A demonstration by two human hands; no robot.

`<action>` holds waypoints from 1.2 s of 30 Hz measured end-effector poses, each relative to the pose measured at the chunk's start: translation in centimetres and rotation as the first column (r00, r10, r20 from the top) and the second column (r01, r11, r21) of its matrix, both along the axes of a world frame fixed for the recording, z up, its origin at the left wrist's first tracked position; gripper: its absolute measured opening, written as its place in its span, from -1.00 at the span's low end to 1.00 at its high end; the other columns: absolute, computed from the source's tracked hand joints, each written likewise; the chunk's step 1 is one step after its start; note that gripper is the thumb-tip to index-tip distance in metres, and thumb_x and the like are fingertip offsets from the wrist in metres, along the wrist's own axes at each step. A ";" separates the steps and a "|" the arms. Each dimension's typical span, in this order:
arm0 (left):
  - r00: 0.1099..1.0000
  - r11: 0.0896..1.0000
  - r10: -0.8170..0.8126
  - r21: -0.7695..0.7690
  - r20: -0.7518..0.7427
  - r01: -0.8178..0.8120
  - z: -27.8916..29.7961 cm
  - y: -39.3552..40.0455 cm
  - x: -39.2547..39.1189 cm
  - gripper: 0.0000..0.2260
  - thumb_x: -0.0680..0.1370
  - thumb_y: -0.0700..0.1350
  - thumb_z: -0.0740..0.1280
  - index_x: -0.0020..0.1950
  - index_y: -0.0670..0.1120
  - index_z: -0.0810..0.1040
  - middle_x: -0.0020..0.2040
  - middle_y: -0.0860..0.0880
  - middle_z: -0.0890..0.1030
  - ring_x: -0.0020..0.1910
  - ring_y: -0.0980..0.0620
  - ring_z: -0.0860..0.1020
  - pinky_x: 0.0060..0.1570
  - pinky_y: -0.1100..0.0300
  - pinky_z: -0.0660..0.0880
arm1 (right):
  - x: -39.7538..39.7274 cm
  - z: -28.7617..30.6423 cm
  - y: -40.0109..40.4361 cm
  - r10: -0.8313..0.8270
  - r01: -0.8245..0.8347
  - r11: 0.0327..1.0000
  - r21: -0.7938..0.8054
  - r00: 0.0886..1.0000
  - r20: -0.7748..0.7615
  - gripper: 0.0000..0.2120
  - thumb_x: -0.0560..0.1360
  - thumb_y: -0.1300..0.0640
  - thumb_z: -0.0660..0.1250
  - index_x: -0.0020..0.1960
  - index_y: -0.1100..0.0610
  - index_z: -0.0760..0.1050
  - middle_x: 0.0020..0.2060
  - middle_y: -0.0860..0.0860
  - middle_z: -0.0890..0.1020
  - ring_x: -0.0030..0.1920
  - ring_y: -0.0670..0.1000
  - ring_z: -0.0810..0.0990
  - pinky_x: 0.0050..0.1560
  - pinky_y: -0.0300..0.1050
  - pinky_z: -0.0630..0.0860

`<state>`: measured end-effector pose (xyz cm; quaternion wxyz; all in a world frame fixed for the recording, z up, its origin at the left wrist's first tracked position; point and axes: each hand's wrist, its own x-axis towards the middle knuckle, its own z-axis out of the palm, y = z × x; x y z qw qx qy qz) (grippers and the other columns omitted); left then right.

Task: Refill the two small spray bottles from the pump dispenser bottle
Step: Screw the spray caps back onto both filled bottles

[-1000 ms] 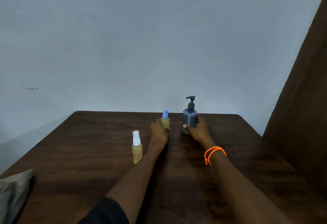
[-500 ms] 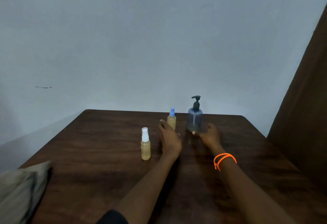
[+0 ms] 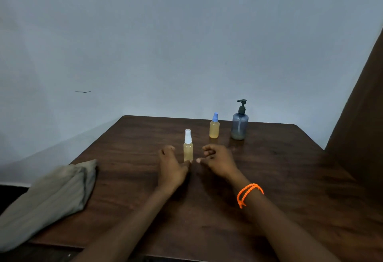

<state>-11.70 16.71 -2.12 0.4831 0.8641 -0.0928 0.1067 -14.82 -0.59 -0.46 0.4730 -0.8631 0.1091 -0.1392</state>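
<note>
A dark wood worktop (image 3: 269, 179) fills the lower half of the frame, its near edge cut off at the bottom. Just right of centre stands the pump bottle (image 3: 239, 125), upright at the far edge, bluish and see-through with a dark pump head; only a shallow layer of liquid shows at its base. Just left of it stands the blue-capped sprayer (image 3: 214, 129), upright, filled with yellowish liquid. Nearer the camera and further left stands the white-capped sprayer (image 3: 188, 147), also upright and yellowish; its foot is partly hidden behind the left hand's thumb.

The left hand (image 3: 171, 164) lies on the worktop just left of this sprayer, fingers loosely curled, holding nothing; whether the thumb touches the bottle cannot be told. The right hand (image 3: 217, 159) lies just right of it, fingers loosely curled as well, gripping nothing, thumb tip pointing toward the bottle's base. An orange bracelet (image 3: 248, 193) circles the right wrist.

At lower left a folded greyish cloth (image 3: 47, 199) hangs over the worktop's edge, partly cut off by the frame. A brown panel (image 3: 364, 116) at the right is dim and hard to make out.
</note>
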 end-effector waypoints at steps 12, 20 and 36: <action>0.968 0.968 -0.249 -0.005 0.032 0.249 -0.1 -2.1 9.1 -0.76 0.50 -0.27 0.51 0.15 -0.08 0.75 0.01 -0.02 0.76 0.00 0.11 0.70 0.06 0.24 0.60 | 6.5 -0.2 2.6 -0.071 0.064 0.995 0.073 0.993 0.091 -0.80 0.41 0.25 0.54 0.03 0.11 0.73 -0.14 -0.02 0.75 -0.11 -0.15 0.70 -0.16 -0.44 0.52; 0.966 0.966 -0.258 0.044 0.023 0.257 0.6 -4.9 14.4 -0.75 0.51 -0.26 0.49 0.18 -0.10 0.73 0.07 -0.09 0.76 0.05 0.03 0.70 0.08 0.22 0.56 | 12.5 -0.6 0.4 -0.182 0.180 0.983 0.046 0.982 0.057 -0.81 0.46 0.27 0.49 0.05 0.11 0.72 -0.10 -0.01 0.74 -0.09 -0.09 0.67 -0.15 -0.34 0.54; 0.980 0.977 -0.187 0.119 0.065 0.179 0.5 -5.0 12.6 -0.80 0.61 -0.28 0.33 0.21 -0.28 0.60 0.16 -0.22 0.66 0.14 -0.14 0.59 0.06 0.16 0.42 | 10.0 0.7 0.3 -0.181 0.189 0.979 -0.074 0.978 0.102 -0.86 0.53 0.22 0.40 0.04 0.25 0.64 -0.06 0.13 0.71 -0.01 0.10 0.68 0.05 0.02 0.63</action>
